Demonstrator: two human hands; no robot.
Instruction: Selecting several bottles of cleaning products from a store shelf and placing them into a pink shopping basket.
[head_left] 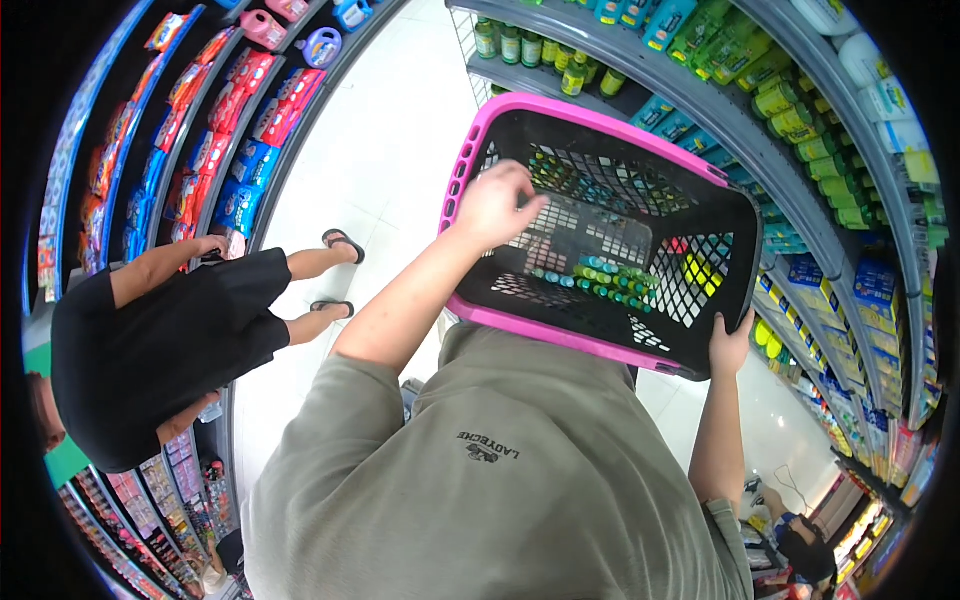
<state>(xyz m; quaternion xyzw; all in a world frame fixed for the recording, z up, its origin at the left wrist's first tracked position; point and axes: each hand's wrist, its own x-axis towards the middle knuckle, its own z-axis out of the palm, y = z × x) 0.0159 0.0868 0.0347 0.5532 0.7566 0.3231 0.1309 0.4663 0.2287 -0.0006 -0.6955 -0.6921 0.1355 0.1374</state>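
In front of my torso hangs a black shopping basket with a pink rim point(560, 331), its open top facing up toward me. My right hand point(730, 342) is closed around its right-hand rim, near the lower corner. Over the basket's left part is my left hand point(497, 203), slightly blurred, with loosely curled fingers. A gap shows between thumb and fingers, and nothing is visible in it. Green and blue spots show along the basket's lower mesh; whether they lie inside or beyond it, I cannot tell.
Shelves with green bottles point(575, 75) and yellow-blue boxes point(875, 285) curve close along the right. At left, a person in black point(180, 320) stands by a shelf of red and blue packs point(215, 150). Another person point(805, 548) is at lower right. White floor point(350, 130) lies between.
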